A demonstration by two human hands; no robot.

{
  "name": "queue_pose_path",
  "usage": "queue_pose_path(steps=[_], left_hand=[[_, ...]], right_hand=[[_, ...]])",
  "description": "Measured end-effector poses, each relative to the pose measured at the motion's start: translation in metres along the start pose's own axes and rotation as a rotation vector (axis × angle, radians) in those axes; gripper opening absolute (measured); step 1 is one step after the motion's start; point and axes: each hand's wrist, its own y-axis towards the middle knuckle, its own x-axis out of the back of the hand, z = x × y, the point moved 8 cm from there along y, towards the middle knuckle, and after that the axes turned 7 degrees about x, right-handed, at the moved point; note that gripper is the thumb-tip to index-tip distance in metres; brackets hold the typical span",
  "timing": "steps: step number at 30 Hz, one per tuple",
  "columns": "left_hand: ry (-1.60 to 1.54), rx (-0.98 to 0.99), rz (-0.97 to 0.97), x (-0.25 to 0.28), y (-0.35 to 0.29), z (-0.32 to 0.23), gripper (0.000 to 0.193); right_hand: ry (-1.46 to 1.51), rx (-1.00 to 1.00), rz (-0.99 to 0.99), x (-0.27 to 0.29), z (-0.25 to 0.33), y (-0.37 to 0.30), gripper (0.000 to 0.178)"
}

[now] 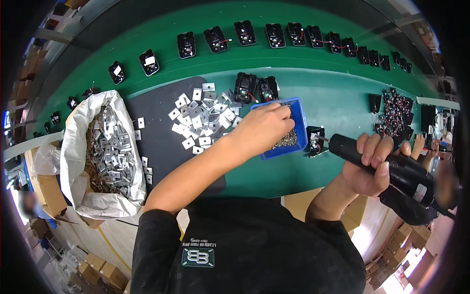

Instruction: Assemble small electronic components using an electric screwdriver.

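My left hand [267, 126] reaches into a blue bin [303, 128] of small metal screws [285, 140]. Its fingers are curled down among them, and whatever they pinch is hidden. In my right hand [372, 164] is a black electric screwdriver [404, 176], lying nearly level with its bit toward the left. The bit's end is close to a small black housing [316, 142] standing beside the bin; I cannot tell whether they touch. Two open black housings [245, 88] with wires lie just beyond the bin. Left of it, loose metal plates with holes [197, 122] are heaped on a dark mat [159, 105].
A white sack [73, 161] full of metal plates stands at the left. Along the far green belt [166, 34] runs a row of black housings [245, 33]. A pile of small wired parts [395, 112] lies at the right, near another person's hands [425, 147].
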Motion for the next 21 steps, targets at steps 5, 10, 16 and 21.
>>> queue_pose_path(steps=[5, 10, 16, 21], left_hand=[[-0.023, -0.007, -0.098, 0.004, -0.005, -0.001, 0.012], [-0.054, -0.029, -0.082, 0.007, -0.002, -0.004, 0.012], [-0.245, 0.03, -0.091, 0.011, 0.0, 0.001, 0.013], [-0.399, 0.015, -0.191, 0.028, -0.008, 0.004, 0.016]], right_hand=[[-0.025, 0.012, -0.019, -0.001, -0.001, -0.001, 0.055], [-0.065, 0.038, -0.048, -0.002, 0.001, -0.01, 0.057], [-0.071, 0.073, -0.04, -0.008, 0.008, -0.011, 0.057], [-0.038, 0.063, -0.045, -0.014, 0.011, -0.008, 0.055]])
